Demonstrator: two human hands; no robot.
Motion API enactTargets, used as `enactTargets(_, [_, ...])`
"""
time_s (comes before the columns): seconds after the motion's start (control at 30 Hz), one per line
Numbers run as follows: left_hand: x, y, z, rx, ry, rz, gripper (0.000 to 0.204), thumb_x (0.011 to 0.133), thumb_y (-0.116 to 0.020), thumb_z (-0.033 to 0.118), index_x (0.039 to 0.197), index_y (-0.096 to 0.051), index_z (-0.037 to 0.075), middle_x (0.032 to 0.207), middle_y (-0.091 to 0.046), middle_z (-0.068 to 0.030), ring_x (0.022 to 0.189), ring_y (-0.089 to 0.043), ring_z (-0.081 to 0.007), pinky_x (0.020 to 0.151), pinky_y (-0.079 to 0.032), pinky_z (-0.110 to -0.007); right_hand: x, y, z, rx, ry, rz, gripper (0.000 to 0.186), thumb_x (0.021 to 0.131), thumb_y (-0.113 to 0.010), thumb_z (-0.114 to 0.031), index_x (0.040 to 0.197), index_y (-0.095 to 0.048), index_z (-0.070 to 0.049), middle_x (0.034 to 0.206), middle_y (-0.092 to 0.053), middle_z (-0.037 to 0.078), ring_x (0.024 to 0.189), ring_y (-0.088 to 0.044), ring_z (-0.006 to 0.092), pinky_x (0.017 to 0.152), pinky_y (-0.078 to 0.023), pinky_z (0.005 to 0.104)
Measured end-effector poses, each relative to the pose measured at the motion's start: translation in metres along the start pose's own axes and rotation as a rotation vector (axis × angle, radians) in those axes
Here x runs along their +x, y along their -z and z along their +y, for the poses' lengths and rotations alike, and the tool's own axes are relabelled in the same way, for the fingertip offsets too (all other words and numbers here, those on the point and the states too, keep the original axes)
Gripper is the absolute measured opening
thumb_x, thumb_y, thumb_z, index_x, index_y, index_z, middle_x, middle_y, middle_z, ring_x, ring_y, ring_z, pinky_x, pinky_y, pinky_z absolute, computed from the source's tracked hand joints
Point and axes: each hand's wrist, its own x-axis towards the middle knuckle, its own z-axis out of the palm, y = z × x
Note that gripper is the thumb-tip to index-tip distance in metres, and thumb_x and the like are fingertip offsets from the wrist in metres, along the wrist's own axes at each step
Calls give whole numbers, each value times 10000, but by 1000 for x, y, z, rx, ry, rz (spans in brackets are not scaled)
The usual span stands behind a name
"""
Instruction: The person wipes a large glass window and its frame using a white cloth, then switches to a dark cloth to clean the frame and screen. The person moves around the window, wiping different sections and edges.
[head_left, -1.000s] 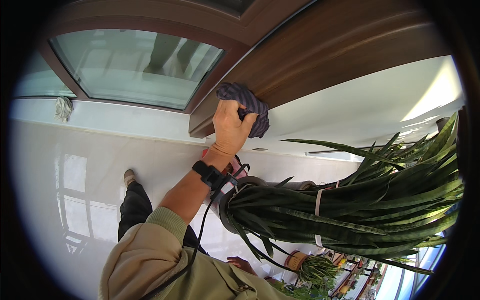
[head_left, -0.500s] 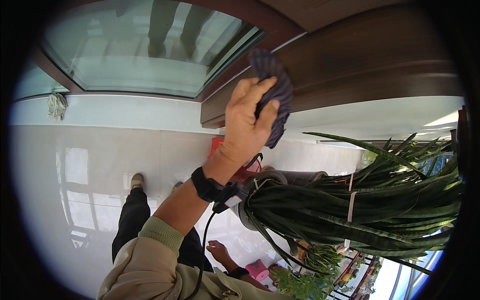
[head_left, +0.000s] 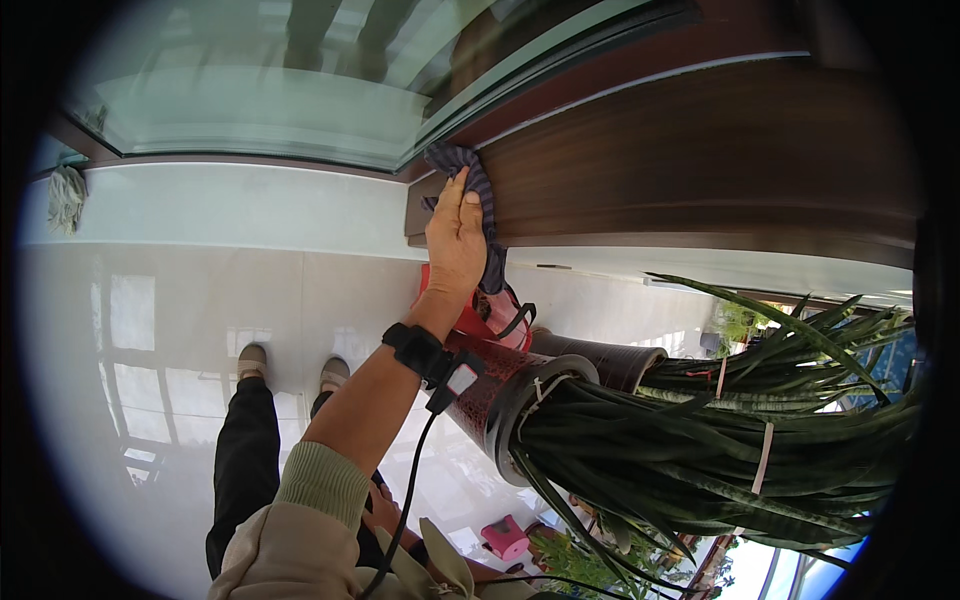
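Observation:
My left hand [head_left: 455,240] is pressed flat on a dark blue-grey cloth [head_left: 478,185] against the end of a dark brown wooden frame [head_left: 700,160], beside a glass pane [head_left: 280,90]. The cloth hangs down to the right of my palm. A black wrist device [head_left: 420,350] with a cable sits on that arm. My right hand [head_left: 385,510] is low by my thigh, half hidden behind the left arm; its fingers cannot be made out.
A tall sword-leaved plant [head_left: 720,450] in a dark maroon pot [head_left: 490,395] stands right beside my arm. A red and pink bag [head_left: 480,312] lies behind it. My shoes [head_left: 335,372] stand on glossy white floor tiles [head_left: 150,330]. A rag [head_left: 65,195] lies far left.
My left hand has slid the cloth along the wooden frame toward its end by the glass. The view has swung, so the plant sits lower and to the right.

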Motion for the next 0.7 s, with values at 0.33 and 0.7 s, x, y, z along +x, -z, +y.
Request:
enactTargets(0.33, [-17,-39,60,-77,-729,-144,500,1000,-470,339,1324,-534,-36,1338,-513,-294,1309,-446,-440,1089,-329,-449,30,31,-8,14,10,-96,899,790,-693,-475,1517,-270,-159,1489,-358,238,1319,-421,451,1073,-380,515])
enactTargets(0.7, [15,39,-102,-78,138,26,439,1033,-451,260,1359,-502,-30,1358,-511,-302,1334,-438,-407,1102,-338,-395,36,44,-27,-54,-88,-138,892,759,-727,-451,1486,-328,-123,1478,-373,222,1289,-442,453,1053,-394,521])
